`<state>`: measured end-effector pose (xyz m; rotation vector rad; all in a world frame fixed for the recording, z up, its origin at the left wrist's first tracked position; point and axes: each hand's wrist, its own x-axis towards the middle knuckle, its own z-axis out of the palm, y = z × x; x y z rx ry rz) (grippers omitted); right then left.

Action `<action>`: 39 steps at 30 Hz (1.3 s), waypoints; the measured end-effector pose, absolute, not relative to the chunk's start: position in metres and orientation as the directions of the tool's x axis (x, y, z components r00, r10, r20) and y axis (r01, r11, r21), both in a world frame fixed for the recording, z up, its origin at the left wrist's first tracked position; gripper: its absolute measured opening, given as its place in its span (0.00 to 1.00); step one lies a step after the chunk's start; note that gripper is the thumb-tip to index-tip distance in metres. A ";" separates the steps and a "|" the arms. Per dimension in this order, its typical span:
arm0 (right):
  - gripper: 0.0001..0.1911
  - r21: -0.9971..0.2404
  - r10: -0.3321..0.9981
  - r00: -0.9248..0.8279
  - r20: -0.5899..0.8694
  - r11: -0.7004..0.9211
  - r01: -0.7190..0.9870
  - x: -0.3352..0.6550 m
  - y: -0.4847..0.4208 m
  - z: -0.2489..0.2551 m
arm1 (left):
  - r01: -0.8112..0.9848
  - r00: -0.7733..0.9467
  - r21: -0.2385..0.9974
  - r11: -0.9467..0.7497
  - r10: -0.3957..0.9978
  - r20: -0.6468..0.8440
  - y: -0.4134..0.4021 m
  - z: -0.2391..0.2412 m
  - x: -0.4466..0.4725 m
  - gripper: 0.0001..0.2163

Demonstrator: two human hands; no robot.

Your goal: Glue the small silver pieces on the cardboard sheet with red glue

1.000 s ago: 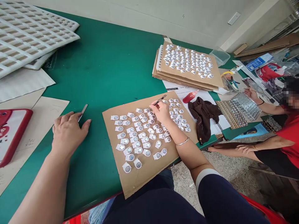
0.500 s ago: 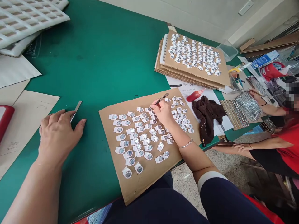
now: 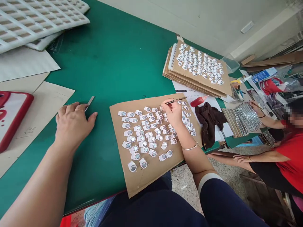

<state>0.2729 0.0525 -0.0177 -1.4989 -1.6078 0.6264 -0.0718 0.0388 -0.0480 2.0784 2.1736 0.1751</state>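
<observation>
My right hand (image 3: 174,113) pinches a slim, dark, pen-like tool (image 3: 174,101) above the far part of a brown cardboard sheet (image 3: 151,170). On that sheet sit several rows of small round silvery pieces (image 3: 143,143), each on a white paper tab. The hand and forearm hide some of the pieces, and I cannot make out the tool's working tip. To the left, my left hand (image 3: 74,124) lies flat on the green table (image 3: 113,60), fingers loosely spread. A thin metal strip (image 3: 91,101) pokes out beside its index finger, its other end hidden by the hand.
Stacked cardboard sheets (image 3: 199,63) bearing similar pieces stand at the back right. Near them lie a red bottle (image 3: 198,101) and a dark brown cloth (image 3: 209,121). White foam grids (image 3: 42,22) and a red-edged phone (image 3: 16,116) are on the left. A co-worker's hand (image 3: 257,107) works at far right.
My right hand has shifted a little to the right over the sheet, and its tool now lies flatter, pointing right. The left hand stays in place on the table. The camera view has shifted.
</observation>
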 end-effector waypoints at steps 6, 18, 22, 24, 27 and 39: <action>0.06 -0.815 0.985 -0.033 0.168 0.158 0.558 0.257 0.063 -0.011 | 0.984 -0.049 0.169 0.049 0.999 -0.002 0.038 -0.047 -0.071 0.25; 0.07 -0.841 0.991 0.019 0.134 0.104 0.531 0.249 0.062 -0.041 | 0.986 -0.043 0.163 0.045 0.999 -0.013 0.038 -0.045 -0.070 0.25; 0.06 -0.819 0.985 -0.011 0.171 0.149 0.554 0.248 0.063 -0.041 | 0.985 -0.042 0.166 0.042 0.999 -0.002 0.038 -0.045 -0.070 0.25; 0.05 -0.812 0.982 -0.021 0.188 0.167 0.559 0.248 0.063 -0.041 | 0.984 -0.044 0.173 0.043 0.999 0.000 0.037 -0.045 -0.069 0.25; 0.05 -0.801 0.981 -0.028 0.191 0.173 0.573 0.247 0.063 -0.041 | 0.982 -0.044 0.185 0.041 0.999 0.010 0.036 -0.045 -0.068 0.25; 0.04 -0.789 0.982 -0.058 0.180 0.179 0.588 0.243 0.063 -0.031 | 0.981 -0.058 0.183 0.059 0.998 -0.007 0.036 -0.044 -0.067 0.26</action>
